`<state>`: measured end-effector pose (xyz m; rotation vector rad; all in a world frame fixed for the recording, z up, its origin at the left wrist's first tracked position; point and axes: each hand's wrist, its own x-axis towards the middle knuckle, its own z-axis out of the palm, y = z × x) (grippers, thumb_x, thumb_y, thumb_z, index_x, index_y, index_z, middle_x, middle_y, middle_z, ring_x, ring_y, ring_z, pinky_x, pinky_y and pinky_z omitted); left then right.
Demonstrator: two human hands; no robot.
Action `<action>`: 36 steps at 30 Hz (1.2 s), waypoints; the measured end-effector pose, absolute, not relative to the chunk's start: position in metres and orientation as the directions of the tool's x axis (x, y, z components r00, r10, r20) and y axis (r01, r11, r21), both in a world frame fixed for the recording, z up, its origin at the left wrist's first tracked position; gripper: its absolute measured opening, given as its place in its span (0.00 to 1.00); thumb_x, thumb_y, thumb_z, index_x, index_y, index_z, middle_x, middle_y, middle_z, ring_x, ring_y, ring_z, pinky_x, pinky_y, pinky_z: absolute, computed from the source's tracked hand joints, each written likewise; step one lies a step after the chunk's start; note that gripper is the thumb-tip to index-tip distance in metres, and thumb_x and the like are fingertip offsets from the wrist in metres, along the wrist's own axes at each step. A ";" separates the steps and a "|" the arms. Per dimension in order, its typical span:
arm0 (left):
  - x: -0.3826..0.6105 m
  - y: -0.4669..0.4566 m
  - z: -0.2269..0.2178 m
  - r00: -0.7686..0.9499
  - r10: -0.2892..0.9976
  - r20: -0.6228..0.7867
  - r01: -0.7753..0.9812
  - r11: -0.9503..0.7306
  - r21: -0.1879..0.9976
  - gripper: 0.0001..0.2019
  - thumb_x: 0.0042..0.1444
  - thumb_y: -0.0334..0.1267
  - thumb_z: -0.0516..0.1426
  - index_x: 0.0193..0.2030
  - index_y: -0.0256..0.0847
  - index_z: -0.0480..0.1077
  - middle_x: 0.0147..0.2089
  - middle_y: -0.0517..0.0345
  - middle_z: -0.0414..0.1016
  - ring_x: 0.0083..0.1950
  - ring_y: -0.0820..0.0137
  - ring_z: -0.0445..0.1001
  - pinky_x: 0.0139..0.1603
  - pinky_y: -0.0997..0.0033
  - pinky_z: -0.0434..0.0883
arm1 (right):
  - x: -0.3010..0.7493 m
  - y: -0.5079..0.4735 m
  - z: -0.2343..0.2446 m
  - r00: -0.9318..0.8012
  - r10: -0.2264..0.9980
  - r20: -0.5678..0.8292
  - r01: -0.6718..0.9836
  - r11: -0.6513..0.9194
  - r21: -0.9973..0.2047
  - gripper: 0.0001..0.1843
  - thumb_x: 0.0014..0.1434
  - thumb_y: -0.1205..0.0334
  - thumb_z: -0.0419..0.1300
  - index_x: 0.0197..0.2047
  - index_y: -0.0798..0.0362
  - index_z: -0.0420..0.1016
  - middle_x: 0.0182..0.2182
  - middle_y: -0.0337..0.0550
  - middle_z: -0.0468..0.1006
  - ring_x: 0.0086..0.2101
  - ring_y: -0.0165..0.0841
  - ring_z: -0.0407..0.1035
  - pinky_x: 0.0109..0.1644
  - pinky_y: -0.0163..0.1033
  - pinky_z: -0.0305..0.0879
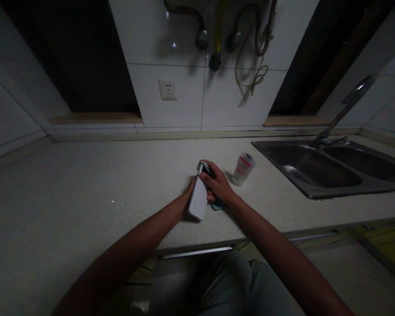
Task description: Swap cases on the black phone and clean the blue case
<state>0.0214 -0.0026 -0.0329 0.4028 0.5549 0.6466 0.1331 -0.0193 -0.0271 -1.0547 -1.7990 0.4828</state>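
Note:
A slim white box [198,199] with small faint print is held tilted above the counter, near its front edge. My left hand [190,189] grips it from the left and behind, largely hidden by the box. Across the top end, my right hand [220,182] is closed, with its thumb and fingers on a raised light flap; a dark gap shows beside it. Whether anything sits inside that gap is too dim to tell. Beneath my right hand, a flat bluish object [217,206] lies on the counter, mostly covered.
A clear plastic cup [243,170] with red print stands right of my hands. Farther right is a double steel sink [311,193] with a curved tap [345,105]. The pale countertop [85,188] stretches left. A socket [167,90] and hoses [258,33] are on the tiled wall.

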 end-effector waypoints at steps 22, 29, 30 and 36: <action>0.006 0.003 -0.012 0.477 0.758 -0.446 -0.459 0.647 0.608 0.24 0.62 0.54 0.50 0.43 0.33 0.76 0.23 0.47 0.76 0.22 0.60 0.76 0.25 0.65 0.71 | 0.146 -0.005 -0.032 -0.311 0.722 0.618 0.587 0.658 -0.473 0.24 0.66 0.56 0.53 0.65 0.43 0.67 0.63 0.45 0.68 0.63 0.39 0.61 0.68 0.55 0.57; 0.006 0.002 -0.001 0.396 0.826 -0.401 -0.638 0.562 0.527 0.24 0.66 0.49 0.46 0.51 0.35 0.75 0.34 0.45 0.81 0.33 0.58 0.80 0.37 0.59 0.76 | 0.144 -0.008 -0.030 -0.495 0.636 0.593 0.521 0.763 -0.383 0.21 0.65 0.58 0.55 0.60 0.44 0.72 0.61 0.44 0.70 0.65 0.39 0.59 0.69 0.59 0.52; 0.006 0.003 -0.001 0.393 0.827 -0.401 -0.646 0.559 0.520 0.24 0.66 0.49 0.46 0.52 0.34 0.74 0.35 0.44 0.81 0.34 0.57 0.81 0.38 0.58 0.76 | 0.144 -0.009 -0.029 -0.512 0.620 0.595 0.501 0.778 -0.379 0.20 0.65 0.58 0.55 0.59 0.43 0.74 0.60 0.44 0.71 0.64 0.39 0.60 0.69 0.59 0.52; 0.003 0.010 -0.006 0.402 0.838 -0.368 -0.673 0.543 0.502 0.27 0.66 0.51 0.44 0.52 0.30 0.74 0.36 0.42 0.80 0.36 0.56 0.81 0.41 0.55 0.76 | 0.143 -0.014 -0.024 -0.518 0.571 0.636 0.424 0.818 -0.389 0.14 0.65 0.58 0.57 0.51 0.42 0.80 0.50 0.42 0.81 0.58 0.39 0.69 0.67 0.58 0.55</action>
